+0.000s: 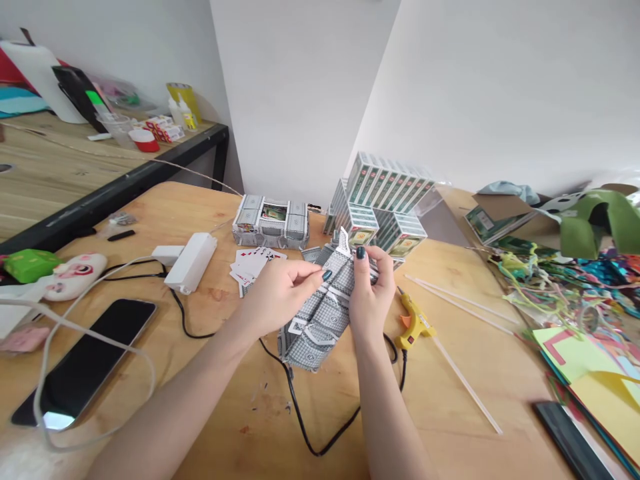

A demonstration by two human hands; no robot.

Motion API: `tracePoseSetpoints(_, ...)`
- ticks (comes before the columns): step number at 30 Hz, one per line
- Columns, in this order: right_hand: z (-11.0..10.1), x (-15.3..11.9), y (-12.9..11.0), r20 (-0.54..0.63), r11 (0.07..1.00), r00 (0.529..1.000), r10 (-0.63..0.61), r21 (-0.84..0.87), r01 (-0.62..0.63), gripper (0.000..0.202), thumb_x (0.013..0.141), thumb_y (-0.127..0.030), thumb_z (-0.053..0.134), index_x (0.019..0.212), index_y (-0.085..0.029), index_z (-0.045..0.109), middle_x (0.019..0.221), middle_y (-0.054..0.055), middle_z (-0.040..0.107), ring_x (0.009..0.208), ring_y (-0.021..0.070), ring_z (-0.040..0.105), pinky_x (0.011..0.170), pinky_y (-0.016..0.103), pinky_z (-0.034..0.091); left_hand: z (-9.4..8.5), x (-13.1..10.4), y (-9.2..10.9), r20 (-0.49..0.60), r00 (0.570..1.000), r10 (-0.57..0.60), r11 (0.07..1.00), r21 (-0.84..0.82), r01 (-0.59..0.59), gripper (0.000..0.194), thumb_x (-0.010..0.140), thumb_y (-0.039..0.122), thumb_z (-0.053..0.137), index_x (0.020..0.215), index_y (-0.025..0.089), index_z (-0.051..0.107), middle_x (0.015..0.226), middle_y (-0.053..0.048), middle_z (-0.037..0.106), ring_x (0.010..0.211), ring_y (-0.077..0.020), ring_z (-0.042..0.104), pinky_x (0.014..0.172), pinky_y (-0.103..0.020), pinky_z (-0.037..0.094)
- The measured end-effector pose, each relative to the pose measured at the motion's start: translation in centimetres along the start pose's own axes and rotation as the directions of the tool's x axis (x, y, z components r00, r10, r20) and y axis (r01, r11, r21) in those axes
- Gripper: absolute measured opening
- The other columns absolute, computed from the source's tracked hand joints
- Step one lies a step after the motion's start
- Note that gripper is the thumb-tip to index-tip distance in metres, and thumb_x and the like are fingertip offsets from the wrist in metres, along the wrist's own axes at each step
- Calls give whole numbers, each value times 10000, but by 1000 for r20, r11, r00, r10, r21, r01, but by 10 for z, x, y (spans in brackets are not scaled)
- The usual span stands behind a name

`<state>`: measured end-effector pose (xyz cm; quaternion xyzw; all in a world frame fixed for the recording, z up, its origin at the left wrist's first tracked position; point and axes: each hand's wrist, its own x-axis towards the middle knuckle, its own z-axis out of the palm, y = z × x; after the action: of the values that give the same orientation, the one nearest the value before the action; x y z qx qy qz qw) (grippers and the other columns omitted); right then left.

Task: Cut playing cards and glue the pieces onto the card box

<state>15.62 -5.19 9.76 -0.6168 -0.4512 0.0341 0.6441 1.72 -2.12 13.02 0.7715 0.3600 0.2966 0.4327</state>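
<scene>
Between my hands a model built from folded playing cards (320, 333), with grey patterned backs showing, is tilted above the table. My right hand (371, 297) grips its far right side, thumb on top. Thumb and fingertips of my left hand (280, 293) are pinched together over the model's upper left part; what they hold, if anything, is too small to make out. Just beyond my left hand lie several loose playing cards (255, 261), fanned face up. A second, boxy card model (270, 223) stands behind them. The yellow glue gun (414, 320) lies right of my right hand.
Stacked card boxes (385, 190) stand at the back. Clear glue sticks (467, 383) lie on the right, near coloured paper (605, 407) and tangled scraps (575, 287). A black cable (320, 453) loops in front. On the left are a phone (90, 360) and a white power adapter (191, 262).
</scene>
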Motion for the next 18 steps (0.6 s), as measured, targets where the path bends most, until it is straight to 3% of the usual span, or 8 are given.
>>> tracePoseSetpoints(5, 14, -13, -2, -163, 998, 986, 44, 55, -35, 212, 885, -343, 404, 923, -196, 552, 935, 55, 559, 937, 185, 519, 867, 362, 383, 5, -13, 17, -165, 983, 86, 965, 257, -41, 206, 829, 256, 432, 685, 156, 542, 527, 46, 440, 485, -69, 366, 486, -198, 265)
tracePoseSetpoints(8, 24, -24, 3, -200, 993, 974, 102, 80, -87, 298, 913, -359, 299, 1010, -203, 535, 1017, 73, 553, 990, 188, 509, 902, 378, 370, 3, -13, 17, -131, 985, 114, 927, 371, -58, 220, 832, 251, 417, 699, 159, 566, 528, 38, 485, 478, -73, 386, 491, -205, 259)
tracePoseSetpoints(13, 27, -50, 33, -12, 945, 952, 306, 130, -302, 407, 908, -402, 255, 1154, -193, 504, 1159, 101, 530, 1118, 199, 471, 975, 395, 336, 10, -3, -1, 31, 998, 51, 878, 475, -60, 241, 790, 227, 438, 576, 163, 526, 483, 28, 474, 453, -84, 379, 471, -227, 223)
tracePoseSetpoints(18, 21, -78, 67, 146, 796, 859, 491, 324, -510, 442, 884, -434, 308, 1188, -190, 515, 1196, 87, 550, 1103, 194, 507, 951, 389, 390, 36, 3, -16, 136, 989, -55, 828, 560, -31, 213, 767, 194, 441, 601, 163, 571, 517, -16, 542, 465, -116, 460, 464, -250, 236)
